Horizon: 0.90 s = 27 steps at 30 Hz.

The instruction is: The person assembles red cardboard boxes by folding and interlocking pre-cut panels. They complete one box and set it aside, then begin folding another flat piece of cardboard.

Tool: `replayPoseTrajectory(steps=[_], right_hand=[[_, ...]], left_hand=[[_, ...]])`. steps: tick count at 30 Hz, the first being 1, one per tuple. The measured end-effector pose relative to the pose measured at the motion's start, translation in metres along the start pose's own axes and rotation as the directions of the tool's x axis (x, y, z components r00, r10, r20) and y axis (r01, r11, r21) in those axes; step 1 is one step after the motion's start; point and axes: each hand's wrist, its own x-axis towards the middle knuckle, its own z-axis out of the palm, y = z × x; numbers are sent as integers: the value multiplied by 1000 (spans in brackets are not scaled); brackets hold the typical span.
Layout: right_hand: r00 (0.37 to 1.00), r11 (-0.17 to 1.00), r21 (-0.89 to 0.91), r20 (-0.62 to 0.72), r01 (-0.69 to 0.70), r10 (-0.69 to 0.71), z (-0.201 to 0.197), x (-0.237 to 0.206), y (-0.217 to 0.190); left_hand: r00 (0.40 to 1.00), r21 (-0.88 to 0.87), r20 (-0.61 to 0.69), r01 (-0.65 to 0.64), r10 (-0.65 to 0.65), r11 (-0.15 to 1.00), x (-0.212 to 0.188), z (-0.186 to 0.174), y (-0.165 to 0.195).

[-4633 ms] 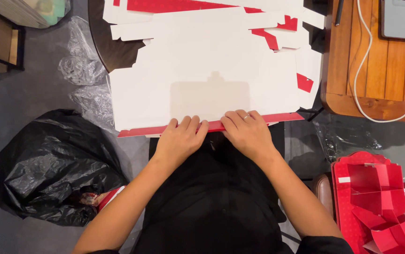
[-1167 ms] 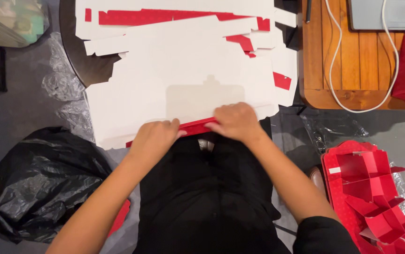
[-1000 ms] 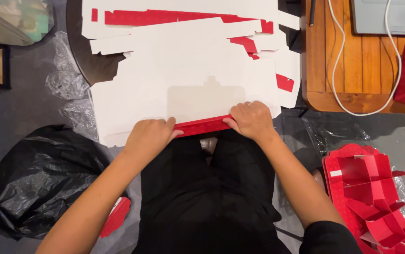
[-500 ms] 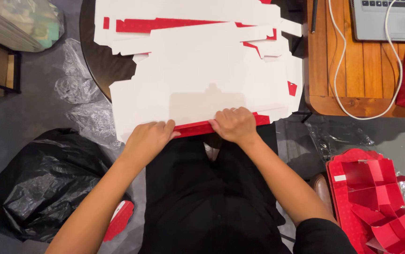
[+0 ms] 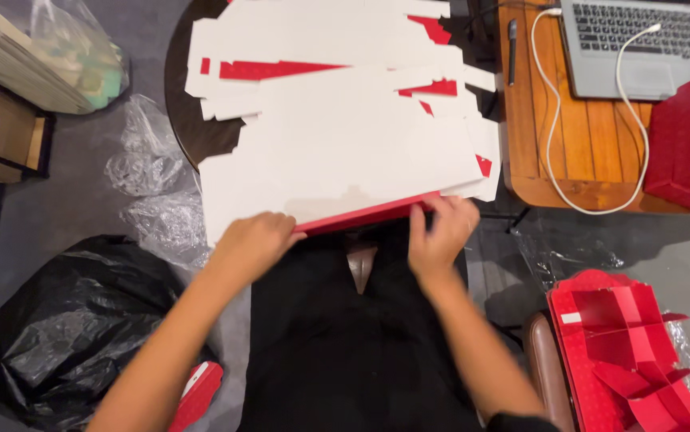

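Both hands (image 5: 345,240) grip flat cardboard sheet's (image 5: 345,160) red edge.

Gripping the red folded edge (image 5: 365,214) of a flat white cardboard sheet (image 5: 345,160) with left hand (image 5: 253,244) and right hand (image 5: 439,232), beside a black bag (image 5: 81,328).

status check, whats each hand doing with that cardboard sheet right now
Left hand and right hand both grip the near red edge of the flat white cardboard sheet. Sheet lies on a stack of similar flats. Nothing blocking.
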Motion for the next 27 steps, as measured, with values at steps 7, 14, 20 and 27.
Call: replayPoseTrajectory(steps=[7,14,20,27], right_hand=[[367,-154,591,662,-792,654,-7,-53,-85],[489,67,602,572,-796,658,-11,-10,-58],[652,376,543,520,-751,552,-21,36,-19],[544,665,144,712,-733,445,1,112,30]], left_hand=[[997,327,-17,-60,69,943,-30,13,113],[971,-172,-212,-150,112,974,-41,-8,143],[885,-329,-385,133,-261,935,-44,-40,65],[759,298,-650,213,34,931,-35,-37,-39]])
